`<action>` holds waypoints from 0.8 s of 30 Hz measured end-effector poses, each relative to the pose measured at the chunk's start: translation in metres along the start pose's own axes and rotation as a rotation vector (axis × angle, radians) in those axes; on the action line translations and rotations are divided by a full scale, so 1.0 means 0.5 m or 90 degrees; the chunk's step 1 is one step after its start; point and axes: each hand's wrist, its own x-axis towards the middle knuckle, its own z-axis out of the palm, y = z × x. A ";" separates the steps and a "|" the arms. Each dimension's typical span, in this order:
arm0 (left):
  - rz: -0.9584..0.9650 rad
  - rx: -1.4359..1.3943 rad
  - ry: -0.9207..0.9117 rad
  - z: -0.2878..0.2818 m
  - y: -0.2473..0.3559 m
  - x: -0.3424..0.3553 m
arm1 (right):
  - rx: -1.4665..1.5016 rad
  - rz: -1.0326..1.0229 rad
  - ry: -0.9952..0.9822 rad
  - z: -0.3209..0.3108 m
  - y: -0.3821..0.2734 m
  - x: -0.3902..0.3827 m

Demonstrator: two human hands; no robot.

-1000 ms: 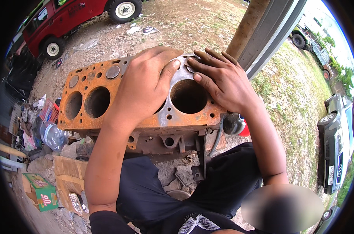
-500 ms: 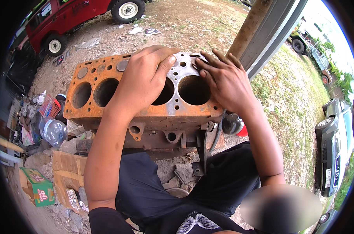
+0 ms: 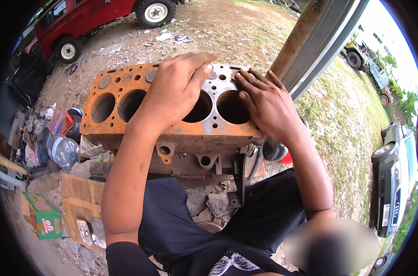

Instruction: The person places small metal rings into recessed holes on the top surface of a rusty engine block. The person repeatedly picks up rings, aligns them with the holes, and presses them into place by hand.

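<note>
Engine block (image 3: 190, 130), long axis L–R, lies under L hand (image 3: 179, 87) (approx. mid-length, fingers together; cannot tell if pinching) and R hand (image 3: 269, 103) (RH end, fingers slightly spread, nearer RH bore (image 3: 231, 108))

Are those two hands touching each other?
Apart: the head view shows grey metal of the block between the left hand and right hand.
</note>
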 end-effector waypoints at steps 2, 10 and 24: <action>-0.036 -0.026 0.024 -0.002 0.002 0.006 | -0.005 -0.011 -0.008 -0.008 0.007 0.033; -0.037 -0.011 0.022 -0.019 -0.019 -0.005 | 0.029 0.020 -0.056 -0.027 -0.030 0.014; -0.119 0.016 -0.029 -0.024 -0.028 -0.016 | 0.016 0.019 -0.050 -0.031 -0.055 -0.006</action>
